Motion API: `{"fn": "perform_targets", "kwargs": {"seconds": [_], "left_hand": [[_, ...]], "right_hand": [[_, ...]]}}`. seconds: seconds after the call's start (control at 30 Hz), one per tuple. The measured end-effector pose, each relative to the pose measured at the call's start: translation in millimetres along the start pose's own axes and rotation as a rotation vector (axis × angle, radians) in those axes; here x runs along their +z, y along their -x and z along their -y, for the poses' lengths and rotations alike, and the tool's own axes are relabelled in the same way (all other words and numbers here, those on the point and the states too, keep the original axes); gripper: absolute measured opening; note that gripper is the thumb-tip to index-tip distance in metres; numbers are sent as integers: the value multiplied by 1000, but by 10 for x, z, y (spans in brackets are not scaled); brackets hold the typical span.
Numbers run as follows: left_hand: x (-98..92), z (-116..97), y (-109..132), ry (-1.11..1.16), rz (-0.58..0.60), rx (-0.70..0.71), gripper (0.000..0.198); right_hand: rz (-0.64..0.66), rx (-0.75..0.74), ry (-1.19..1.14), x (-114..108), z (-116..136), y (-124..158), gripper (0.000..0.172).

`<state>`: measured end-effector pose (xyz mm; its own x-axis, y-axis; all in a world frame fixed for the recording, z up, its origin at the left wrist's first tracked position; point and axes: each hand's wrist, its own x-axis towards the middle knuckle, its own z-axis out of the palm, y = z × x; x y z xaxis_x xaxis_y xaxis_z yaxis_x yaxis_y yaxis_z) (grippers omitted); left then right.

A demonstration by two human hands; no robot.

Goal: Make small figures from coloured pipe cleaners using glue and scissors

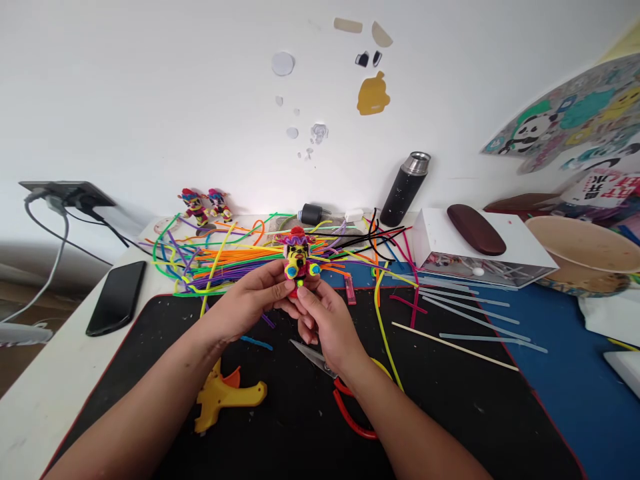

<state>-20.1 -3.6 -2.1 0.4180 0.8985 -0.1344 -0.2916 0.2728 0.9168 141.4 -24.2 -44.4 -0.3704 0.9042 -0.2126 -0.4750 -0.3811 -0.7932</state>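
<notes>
A small pipe-cleaner figure (298, 257) with a red hat, yellow face and blue-tipped arms is held upright above the black mat (450, 407). My left hand (253, 300) grips it from the left, fingers closed on its lower body. My right hand (325, 317) pinches its base from below and the right. Behind the figure lies a heap of coloured pipe cleaners (230, 257). Under my right wrist lie scissors with red handles (345, 400).
A yellow glue gun (225, 398) lies on the mat at front left. A black phone (117, 297) lies at left. Two finished figures (205, 205) stand at the back. Also there: black flask (406, 188), white box (480, 257), glue sticks (470, 310).
</notes>
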Motion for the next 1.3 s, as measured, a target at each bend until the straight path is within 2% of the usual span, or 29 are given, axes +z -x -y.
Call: {"fn": "perform_targets", "kwargs": {"seconds": [0.43,0.7,1.3], "left_hand": [[-19,9,-2,46,46,-15,14],[-9,24,-2,10,41,-16,16],[3,36,-17,63,63,-34,20]], "right_hand": [[7,-10,-17,6,6,8,42],[-27,-15,-44,34,13,8,42],[-3,-17,-74,20,-19,2,40]]}}
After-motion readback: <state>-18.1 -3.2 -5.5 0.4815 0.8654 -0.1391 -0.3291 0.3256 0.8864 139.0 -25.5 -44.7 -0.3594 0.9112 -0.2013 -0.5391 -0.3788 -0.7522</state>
